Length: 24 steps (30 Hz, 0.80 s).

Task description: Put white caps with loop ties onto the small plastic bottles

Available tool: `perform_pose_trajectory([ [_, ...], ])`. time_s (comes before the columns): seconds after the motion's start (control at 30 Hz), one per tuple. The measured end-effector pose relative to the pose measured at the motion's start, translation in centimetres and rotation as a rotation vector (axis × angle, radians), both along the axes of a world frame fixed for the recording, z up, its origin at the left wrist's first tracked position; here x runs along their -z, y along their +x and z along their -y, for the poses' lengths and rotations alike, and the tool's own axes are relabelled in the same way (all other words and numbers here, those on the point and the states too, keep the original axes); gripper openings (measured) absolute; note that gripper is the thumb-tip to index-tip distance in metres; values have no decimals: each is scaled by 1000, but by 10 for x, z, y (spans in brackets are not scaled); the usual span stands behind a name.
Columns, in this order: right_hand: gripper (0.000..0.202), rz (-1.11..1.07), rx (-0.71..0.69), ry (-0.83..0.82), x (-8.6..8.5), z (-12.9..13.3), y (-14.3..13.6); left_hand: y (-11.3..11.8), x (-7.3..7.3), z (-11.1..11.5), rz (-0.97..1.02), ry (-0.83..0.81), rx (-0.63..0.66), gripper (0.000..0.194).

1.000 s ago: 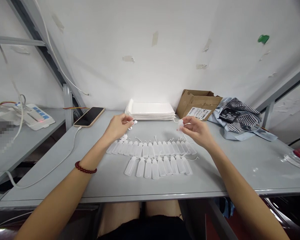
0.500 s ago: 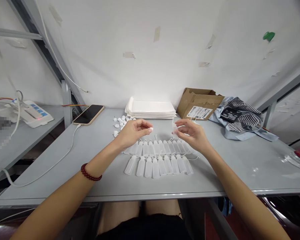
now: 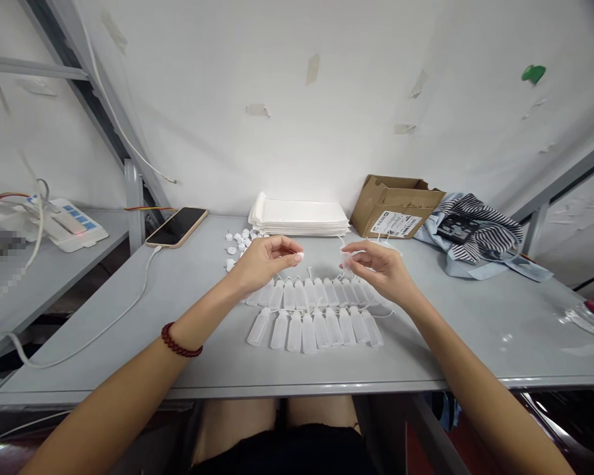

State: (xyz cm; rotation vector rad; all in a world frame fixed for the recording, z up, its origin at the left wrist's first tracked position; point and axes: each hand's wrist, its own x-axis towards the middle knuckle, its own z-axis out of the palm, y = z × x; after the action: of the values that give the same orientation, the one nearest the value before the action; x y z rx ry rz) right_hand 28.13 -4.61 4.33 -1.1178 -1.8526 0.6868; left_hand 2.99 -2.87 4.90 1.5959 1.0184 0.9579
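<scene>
Above the desk, my left hand (image 3: 274, 262) pinches a small white cap (image 3: 301, 256) between thumb and fingertips. A short gap away, my right hand (image 3: 377, 265) has its fingers closed on a small translucent plastic bottle (image 3: 346, 259), mostly hidden by the fingers. Below both hands lie similar bottles in two rows, a front row (image 3: 308, 333) and a back row (image 3: 310, 294), with thin white cords or tubes at their necks. Loose white caps (image 3: 231, 251) are scattered beyond my left wrist, partly covered by that hand.
A stack of white envelopes or sheets (image 3: 299, 214) is by the wall, beside an open cardboard box (image 3: 398, 204). Striped cloth (image 3: 480, 231) lies at right. A phone (image 3: 177, 227) with a white charging cable (image 3: 123, 307) rests at left, near a power strip (image 3: 72, 224).
Both hands stay in nearly the same place. The bottle in my right hand has tilted or shifted slightly, and the view has moved a little.
</scene>
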Motion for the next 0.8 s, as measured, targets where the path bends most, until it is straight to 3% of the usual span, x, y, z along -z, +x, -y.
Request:
perform_pose_trajectory([
  [0.37,24,-79,-74,-16,1,8,-9,7,-1,7,83,23,94,23],
  [0.63,16,127,-143,223,1,16,-20,12,0,12,93,65,117,24],
  [0.8,19,148,-167,321,5,17,-24,16,-1,14,78,56,136,21],
])
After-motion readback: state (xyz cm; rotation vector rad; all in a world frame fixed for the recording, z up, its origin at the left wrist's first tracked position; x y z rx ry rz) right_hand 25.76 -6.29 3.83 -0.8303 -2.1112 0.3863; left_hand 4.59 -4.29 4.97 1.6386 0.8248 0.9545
